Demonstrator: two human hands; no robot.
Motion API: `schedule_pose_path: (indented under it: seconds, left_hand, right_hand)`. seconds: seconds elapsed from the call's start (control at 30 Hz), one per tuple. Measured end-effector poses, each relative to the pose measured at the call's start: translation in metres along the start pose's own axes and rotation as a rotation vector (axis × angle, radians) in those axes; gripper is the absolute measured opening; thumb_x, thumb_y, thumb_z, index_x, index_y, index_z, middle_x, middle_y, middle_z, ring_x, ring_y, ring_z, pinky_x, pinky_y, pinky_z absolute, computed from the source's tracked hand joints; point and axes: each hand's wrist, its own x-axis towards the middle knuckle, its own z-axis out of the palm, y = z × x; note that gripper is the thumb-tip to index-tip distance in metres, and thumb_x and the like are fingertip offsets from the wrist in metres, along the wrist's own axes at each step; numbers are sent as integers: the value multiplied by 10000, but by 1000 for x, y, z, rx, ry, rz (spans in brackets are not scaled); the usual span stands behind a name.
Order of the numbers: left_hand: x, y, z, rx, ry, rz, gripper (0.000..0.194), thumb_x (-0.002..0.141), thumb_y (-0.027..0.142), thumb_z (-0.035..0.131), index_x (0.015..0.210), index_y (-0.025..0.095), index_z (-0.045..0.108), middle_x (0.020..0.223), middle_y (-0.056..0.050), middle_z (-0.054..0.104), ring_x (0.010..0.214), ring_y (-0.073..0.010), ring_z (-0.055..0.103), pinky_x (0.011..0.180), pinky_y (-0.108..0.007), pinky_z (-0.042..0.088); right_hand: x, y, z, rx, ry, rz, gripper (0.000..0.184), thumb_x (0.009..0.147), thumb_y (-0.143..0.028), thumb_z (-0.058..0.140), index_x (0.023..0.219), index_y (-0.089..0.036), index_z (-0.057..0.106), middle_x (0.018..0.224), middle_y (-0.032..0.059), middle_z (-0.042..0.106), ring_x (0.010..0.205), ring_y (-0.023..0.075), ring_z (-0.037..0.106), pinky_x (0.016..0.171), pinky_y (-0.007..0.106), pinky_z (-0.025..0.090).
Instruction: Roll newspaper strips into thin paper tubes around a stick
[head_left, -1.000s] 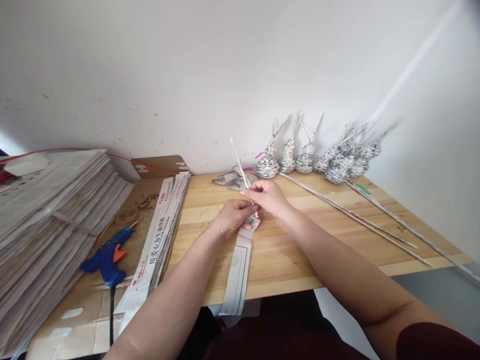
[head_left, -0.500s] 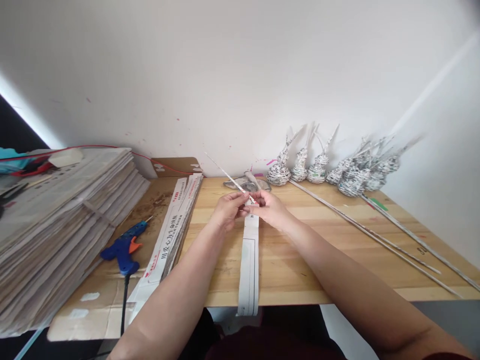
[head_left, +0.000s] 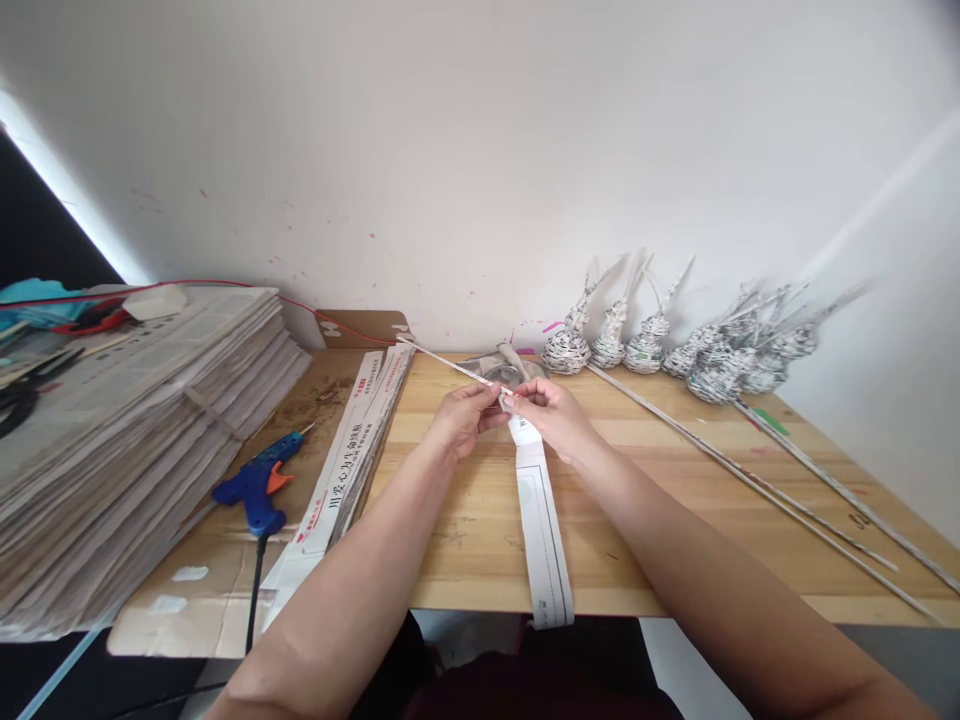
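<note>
Both hands meet over the middle of the wooden table. My left hand [head_left: 466, 418] is closed in a pinch around a thin rolled paper stick, whose free part [head_left: 439, 357] slants up to the far left. My right hand [head_left: 551, 408] pinches the flat paper strip [head_left: 541, 530] where it runs into the roll. The strip hangs toward me, its printed lines showing, and its end reaches past the table's front edge. Just beyond my fingers lies a grey, crumpled-looking item [head_left: 517, 365], partly hidden by my hands.
Left stand a tall stack of newsprint [head_left: 262, 350], a blue glue gun [head_left: 255, 490] on cardboard and a pile of printed paper strips [head_left: 349, 440]. Along the wall at right are several woven paper gourds [head_left: 568, 350]. Long paper sticks [head_left: 720, 455] lie at right.
The rolled stick has tipped lower toward the left. The strip's near end has swung to the right, and my fingers have shifted slightly along the roll.
</note>
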Motion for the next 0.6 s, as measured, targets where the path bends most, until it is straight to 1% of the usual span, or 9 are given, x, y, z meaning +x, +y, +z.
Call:
schedule_pose_path:
  seconds: [0.07,0.2,0.33,0.47,0.6]
  left_hand:
    - [-1,0,0,-2,-1,3,77,800,157,659,793,96,706,736,-64,698,613,-98,640,568,-192,545]
    - [-2,-1,1,6,-10,7,83,767,176,704,787,95,705,727,-61,695,617,-100,639,577,-197,545]
    - [-2,-2,0,10,-8,15,114,706,172,758,781,100,711,716,-47,687,612,-93,630,584,-201,548]
    - [-1,-2,-2,31,-27,22,206,604,161,826,768,100,719,730,-42,686,634,-91,628,605,-197,544]
    - [-2,-2,-3,50,-48,12,223,578,180,840,752,100,726,729,-42,689,627,-82,616,601,-181,525]
  right_hand:
    - [1,2,2,28,36,-3,335,601,-389,793,772,-178,596,677,-6,640,606,116,557,572,249,411]
    - [1,4,5,99,89,-5,322,574,-358,807,753,-176,610,657,-6,634,583,114,553,545,243,414]
    - [1,5,8,140,142,-20,288,550,-322,808,679,-178,596,606,-20,603,546,104,527,514,234,400]
    - [0,6,10,141,152,-42,254,561,-312,788,668,-186,596,592,-24,592,529,104,515,491,232,391]
    - [0,7,10,143,145,-63,203,595,-289,763,708,-186,630,577,-34,577,524,98,511,494,227,390]
